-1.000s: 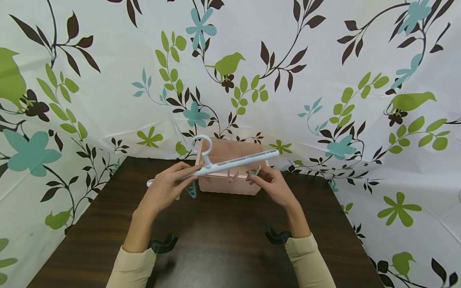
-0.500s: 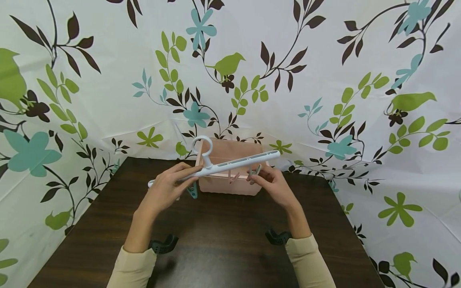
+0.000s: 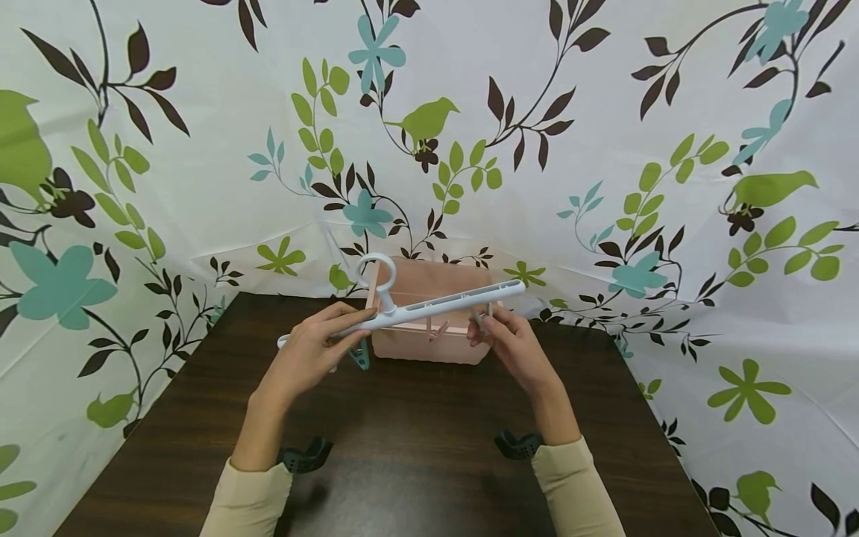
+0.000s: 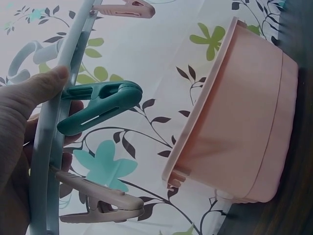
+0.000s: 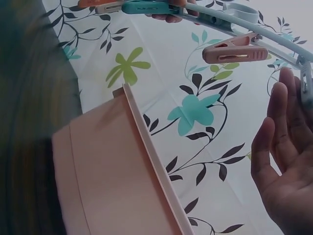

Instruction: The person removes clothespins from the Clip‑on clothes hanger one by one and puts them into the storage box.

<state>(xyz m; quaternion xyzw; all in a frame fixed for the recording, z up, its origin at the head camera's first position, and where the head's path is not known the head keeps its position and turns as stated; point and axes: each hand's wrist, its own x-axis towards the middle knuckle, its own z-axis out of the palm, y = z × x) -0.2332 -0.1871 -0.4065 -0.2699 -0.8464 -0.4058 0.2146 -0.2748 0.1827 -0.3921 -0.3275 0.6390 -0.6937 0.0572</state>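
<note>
A pale blue plastic hanger (image 3: 443, 301) with a round hook is held up, tilted, in front of a pink bin. My left hand (image 3: 309, 347) grips its bar left of the hook, thumb on the near side. From the bar hang a teal clothespin (image 4: 102, 105), a beige clothespin (image 4: 100, 198), a pink clothespin (image 5: 234, 53) and, at the right end, a grey clothespin (image 5: 306, 85). An orange one (image 5: 93, 3) shows at the top edge in the right wrist view. My right hand (image 3: 515, 343) is right beside the grey clothespin, its fingers extended and thumb apart.
The pink bin (image 3: 429, 347) stands at the back of the dark wooden table (image 3: 403, 418), against a leaf-patterned white sheet (image 3: 537, 224). Black wrist mounts (image 3: 306, 455) sit at both forearms.
The grey clothespin, earlier tilted between my right fingers, now hangs more upright. My right hand has shifted slightly right and its fingers have loosened. My left hand keeps its grip on the hanger.
</note>
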